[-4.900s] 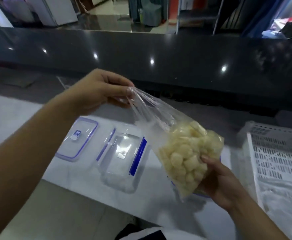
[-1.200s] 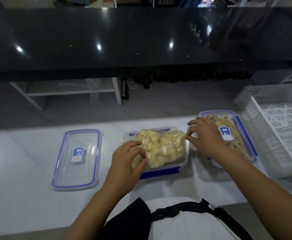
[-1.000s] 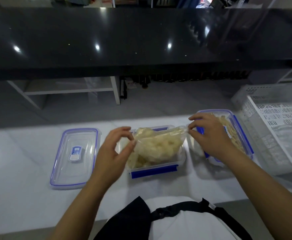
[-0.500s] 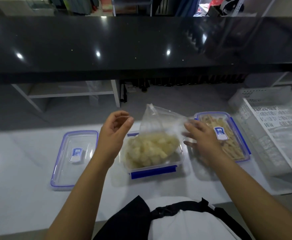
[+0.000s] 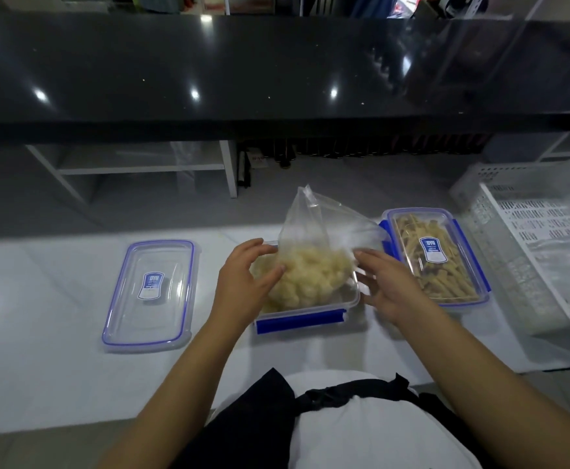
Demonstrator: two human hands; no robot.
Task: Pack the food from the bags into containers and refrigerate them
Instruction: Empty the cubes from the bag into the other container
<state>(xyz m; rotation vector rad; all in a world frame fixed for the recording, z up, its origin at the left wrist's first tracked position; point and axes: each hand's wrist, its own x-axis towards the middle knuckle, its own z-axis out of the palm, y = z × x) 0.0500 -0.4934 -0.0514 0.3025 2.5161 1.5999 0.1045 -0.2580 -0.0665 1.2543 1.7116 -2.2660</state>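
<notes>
Food (image 5: pixel 305 282), pale chunks inside a clear bag (image 5: pixel 314 231), sits in our open container (image 5: pixel 310 314) on the white counter (image 5: pixel 40 367), likely so we can settle it low enough for the lid (image 5: pixel 150 292) waiting to the left. A closed container (image 5: pixel 435 255) of strips stands just to the right. Our left hand (image 5: pixel 243 286) cups the bag's side, fingers loosely curved against the plastic. Our right hand (image 5: pixel 388 286) has its fingers nearly straight, touching the bag's right edge, gripping nothing.
</notes>
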